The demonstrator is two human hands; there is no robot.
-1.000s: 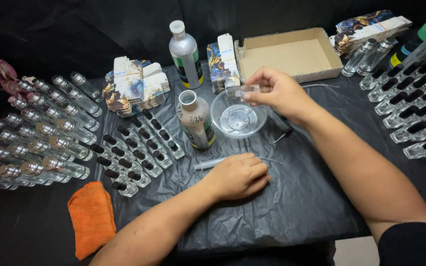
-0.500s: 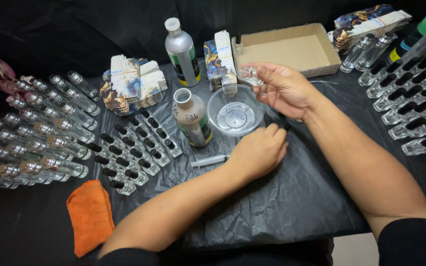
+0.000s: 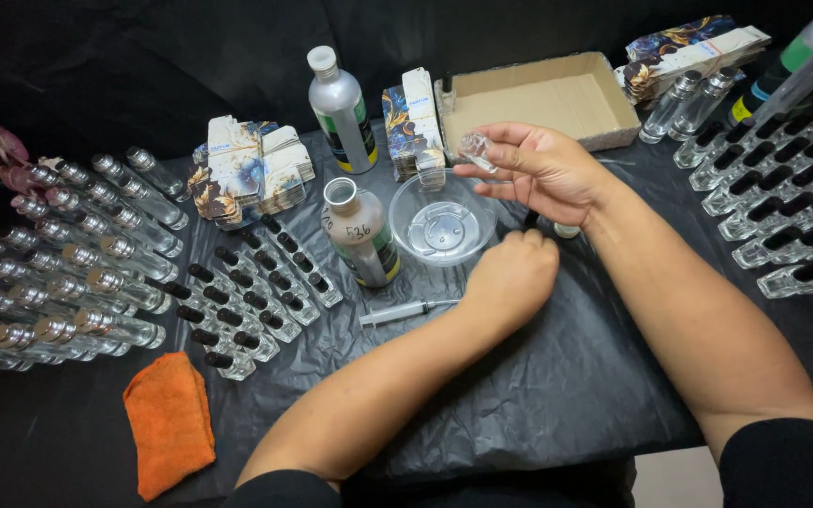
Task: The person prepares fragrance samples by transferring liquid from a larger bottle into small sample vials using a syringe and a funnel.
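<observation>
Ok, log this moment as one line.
right hand: holds small clear vial over glass bowl | left hand: closed, beside bowl | syringe: on table

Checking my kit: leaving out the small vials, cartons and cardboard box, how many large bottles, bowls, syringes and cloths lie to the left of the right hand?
Large bottles: 2 (capped silver bottle, open bottle)
Glass bowl: 1
Syringe: 1
Orange cloth: 1
Total: 5

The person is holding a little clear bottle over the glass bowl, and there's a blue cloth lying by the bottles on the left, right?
Not quite: the cloth is orange, not blue, as the head view shows. The right hand does hold a little clear bottle above the glass bowl.
</observation>
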